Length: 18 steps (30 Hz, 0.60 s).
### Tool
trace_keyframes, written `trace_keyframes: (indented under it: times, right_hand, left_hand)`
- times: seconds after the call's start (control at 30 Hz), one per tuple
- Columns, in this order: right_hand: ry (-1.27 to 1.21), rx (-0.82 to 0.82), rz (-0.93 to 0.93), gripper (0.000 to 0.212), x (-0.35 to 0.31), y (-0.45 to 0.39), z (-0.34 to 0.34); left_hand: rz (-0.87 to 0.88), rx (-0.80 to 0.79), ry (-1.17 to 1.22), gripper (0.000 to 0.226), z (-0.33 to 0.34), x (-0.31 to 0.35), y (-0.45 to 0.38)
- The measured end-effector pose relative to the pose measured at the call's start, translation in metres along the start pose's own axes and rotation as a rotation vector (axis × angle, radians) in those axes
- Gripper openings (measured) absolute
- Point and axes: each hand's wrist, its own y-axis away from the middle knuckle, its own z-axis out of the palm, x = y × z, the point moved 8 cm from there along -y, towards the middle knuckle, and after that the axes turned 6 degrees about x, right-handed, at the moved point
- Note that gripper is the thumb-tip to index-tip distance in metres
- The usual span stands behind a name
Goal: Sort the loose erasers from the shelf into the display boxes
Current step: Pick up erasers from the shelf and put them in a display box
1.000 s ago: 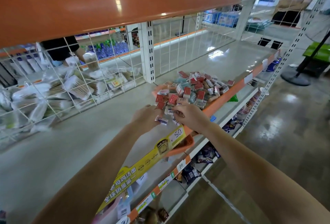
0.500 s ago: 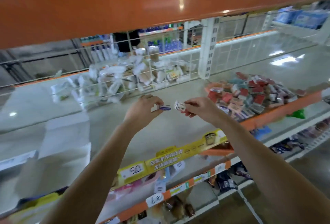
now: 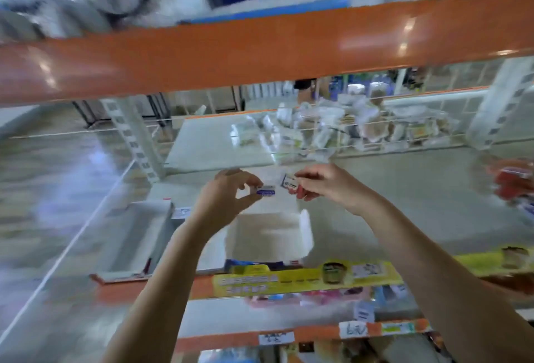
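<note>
Your left hand (image 3: 224,199) pinches a small white eraser (image 3: 265,191) with a purple band between thumb and fingertips. Just to its right, your right hand (image 3: 323,186) pinches another eraser (image 3: 289,183), white with a dark printed label, fingers curled round it. Both are held above an open white box (image 3: 306,228) standing on the grey shelf (image 3: 419,203). The pile of loose erasers (image 3: 513,182) lies at the far right edge, blurred. A yellow strip (image 3: 303,278) runs along the near shelf edge.

Blurred eraser pile (image 3: 513,182), cut off rightward
</note>
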Motion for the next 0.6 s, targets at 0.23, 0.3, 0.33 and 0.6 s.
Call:
trace_keyframes:
  times: [0.23,0.3,0.33,0.6]
  right_hand:
    - [0.059,-0.138,-0.005,0.019,-0.033,-0.048,0.125]
    - [0.093,-0.178,-0.005,0.020,-0.040,-0.059,0.157]
    - [0.107,-0.198,-0.006,0.020,-0.043,-0.065,0.171]
    - [0.178,-0.299,0.028,0.020,-0.052,-0.082,0.248]
  left_hand:
    - [-0.010,0.034,-0.053,0.018,-0.070,-0.090,0.039]
    - [-0.018,0.044,-0.075,0.017,-0.087,-0.116,0.049]
    - [-0.028,0.050,-0.085,0.017,-0.093,-0.129,0.054]
    - [-0.106,0.049,-0.095,0.016,-0.116,-0.204,0.086]
